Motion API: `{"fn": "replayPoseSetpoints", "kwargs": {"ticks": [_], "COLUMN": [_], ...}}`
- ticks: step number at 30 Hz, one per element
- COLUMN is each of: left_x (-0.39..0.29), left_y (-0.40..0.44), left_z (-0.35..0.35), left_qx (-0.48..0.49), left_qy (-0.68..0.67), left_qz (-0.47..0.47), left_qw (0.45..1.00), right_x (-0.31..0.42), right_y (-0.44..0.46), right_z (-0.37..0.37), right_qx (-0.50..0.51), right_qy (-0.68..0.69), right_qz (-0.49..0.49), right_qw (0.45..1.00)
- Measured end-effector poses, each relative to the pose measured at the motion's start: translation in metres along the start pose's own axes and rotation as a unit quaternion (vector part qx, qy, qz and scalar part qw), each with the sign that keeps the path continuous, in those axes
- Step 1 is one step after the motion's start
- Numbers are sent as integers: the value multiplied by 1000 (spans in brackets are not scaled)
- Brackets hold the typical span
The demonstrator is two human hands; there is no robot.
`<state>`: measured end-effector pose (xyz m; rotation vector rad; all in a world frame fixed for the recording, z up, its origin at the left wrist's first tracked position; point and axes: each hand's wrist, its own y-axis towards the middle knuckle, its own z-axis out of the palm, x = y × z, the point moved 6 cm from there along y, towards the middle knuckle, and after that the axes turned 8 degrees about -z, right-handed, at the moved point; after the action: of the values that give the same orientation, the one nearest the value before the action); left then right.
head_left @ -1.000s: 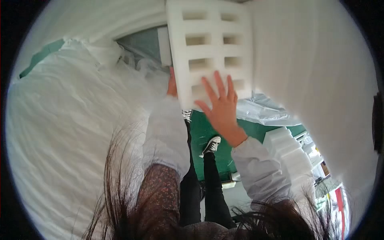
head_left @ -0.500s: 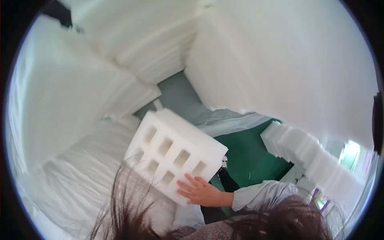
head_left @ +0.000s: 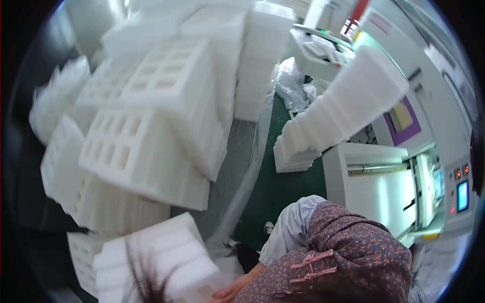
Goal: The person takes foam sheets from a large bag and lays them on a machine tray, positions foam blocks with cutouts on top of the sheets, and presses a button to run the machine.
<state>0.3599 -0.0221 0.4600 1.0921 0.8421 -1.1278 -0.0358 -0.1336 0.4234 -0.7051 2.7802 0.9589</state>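
Observation:
At the bottom edge, my right hand [head_left: 231, 291] reaches left with its fingers stretched out, their tips against a white foam piece [head_left: 199, 294] with an opening in it. The frame cuts off part of the hand. My left hand is out of sight. Just left of my right hand lie white foam blocks [head_left: 151, 252], blurred and partly behind strands of hair. Beyond them, foam blocks with rectangular openings [head_left: 113, 146] stand in leaning stacks.
A tall foam stack [head_left: 265, 60] rises at the back. Stepped foam sheets [head_left: 338, 111] lean over the green floor [head_left: 283, 197]. Clear plastic film [head_left: 242, 187] runs along the floor. On the right stands a white machine [head_left: 379, 197] with a lit screen [head_left: 463, 196].
The view has swung round to foam stacks and the machine. My right hand has moved from the face of the held foam block to the bottom edge. My left hand has left view.

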Motion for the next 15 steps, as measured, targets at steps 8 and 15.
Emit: {"fn": "replayPoseSetpoints", "kwargs": {"ticks": [8,15], "left_x": [-91,-107], "left_y": [77,154], "left_z": [225,345], "left_qx": [173,261], "left_qy": [67,45], "left_qz": [73,96], "left_qw": [980,960], "right_x": [-88,-192], "right_y": [-34,-81], "right_z": [-177,-428], "right_qx": [-139,-127], "right_qy": [-140,-448], "right_qz": [40,152], "right_qw": [979,872]}}
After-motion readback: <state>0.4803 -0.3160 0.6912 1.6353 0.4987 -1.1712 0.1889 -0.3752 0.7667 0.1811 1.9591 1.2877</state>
